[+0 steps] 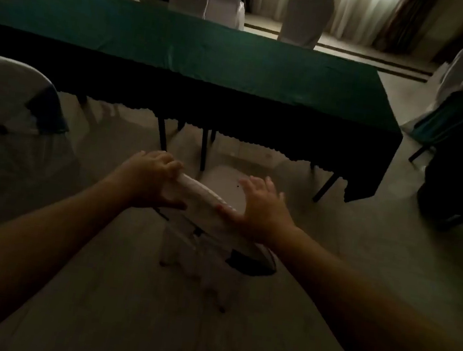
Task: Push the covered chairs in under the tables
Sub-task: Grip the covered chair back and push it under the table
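Left hand (151, 175) curled tight over the top of the covered chair's (206, 198) back, right hand (258, 205) splayed flat against it – set to shove, seat facing the green-clothed table (182, 48), not yet under.

White-covered chair (206, 198) seen from above, backrest top nearest, seat (225, 182) facing the table (211, 54); seat front near the cloth's hem, not yet under. Table long, draped in green cloth with dark scalloped skirt, dark legs showing. Another covered chair (7, 104) stands left, beside it.
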The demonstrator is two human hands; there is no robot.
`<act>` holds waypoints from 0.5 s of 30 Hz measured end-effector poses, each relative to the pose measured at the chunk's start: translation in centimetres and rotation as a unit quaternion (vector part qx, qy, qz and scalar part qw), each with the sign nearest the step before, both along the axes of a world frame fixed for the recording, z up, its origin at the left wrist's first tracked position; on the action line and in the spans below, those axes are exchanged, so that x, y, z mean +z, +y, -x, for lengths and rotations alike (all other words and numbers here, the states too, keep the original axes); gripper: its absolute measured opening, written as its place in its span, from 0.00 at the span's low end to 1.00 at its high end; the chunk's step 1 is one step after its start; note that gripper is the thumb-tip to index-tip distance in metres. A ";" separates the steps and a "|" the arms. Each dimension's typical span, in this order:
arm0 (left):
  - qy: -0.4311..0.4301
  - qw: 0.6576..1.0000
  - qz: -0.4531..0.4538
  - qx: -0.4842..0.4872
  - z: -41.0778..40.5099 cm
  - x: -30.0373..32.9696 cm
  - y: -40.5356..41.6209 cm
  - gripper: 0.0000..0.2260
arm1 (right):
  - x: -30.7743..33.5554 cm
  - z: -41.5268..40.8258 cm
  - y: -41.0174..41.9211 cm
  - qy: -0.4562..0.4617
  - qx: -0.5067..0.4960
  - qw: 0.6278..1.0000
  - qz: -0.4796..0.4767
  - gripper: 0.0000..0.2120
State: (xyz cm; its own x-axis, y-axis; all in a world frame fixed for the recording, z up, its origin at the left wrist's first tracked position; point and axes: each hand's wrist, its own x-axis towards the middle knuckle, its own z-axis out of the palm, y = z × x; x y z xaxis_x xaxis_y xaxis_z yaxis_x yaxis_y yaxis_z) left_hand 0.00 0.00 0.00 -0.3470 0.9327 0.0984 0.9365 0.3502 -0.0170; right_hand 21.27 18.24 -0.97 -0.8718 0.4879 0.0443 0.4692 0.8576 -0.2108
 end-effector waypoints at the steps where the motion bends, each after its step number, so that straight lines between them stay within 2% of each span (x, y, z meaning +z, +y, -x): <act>1: -0.005 1.000 0.019 -0.015 0.5 -0.3 -0.2 0.36 | -0.2 0.2 -0.8 0.000 0.003 1.000 0.028 0.44; 3: -0.021 0.999 0.032 -0.019 1.2 -0.9 -0.5 0.31 | -0.6 0.7 -2.3 0.006 0.000 0.996 0.086 0.40; 6: -0.036 0.999 0.028 -0.004 1.9 -1.5 -0.5 0.24 | -1.4 1.2 -4.0 0.002 -0.008 0.992 0.125 0.27; 10: -0.036 0.999 0.029 0.002 2.8 -1.8 0.1 0.21 | -2.9 1.6 -4.6 0.017 -0.037 0.998 0.057 0.19; 15: 0.009 0.999 0.033 -0.039 3.2 -2.0 0.7 0.20 | -3.8 1.9 -3.2 0.019 -0.021 0.999 -0.028 0.17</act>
State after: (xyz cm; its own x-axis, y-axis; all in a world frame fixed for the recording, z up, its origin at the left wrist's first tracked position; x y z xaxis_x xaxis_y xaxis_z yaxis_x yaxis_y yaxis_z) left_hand -3.22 0.70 -2.03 -0.2726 0.9612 0.0412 0.9600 0.2746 -0.0549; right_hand 19.39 15.08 -4.76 -0.8480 0.5195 0.1048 0.4972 0.8483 -0.1821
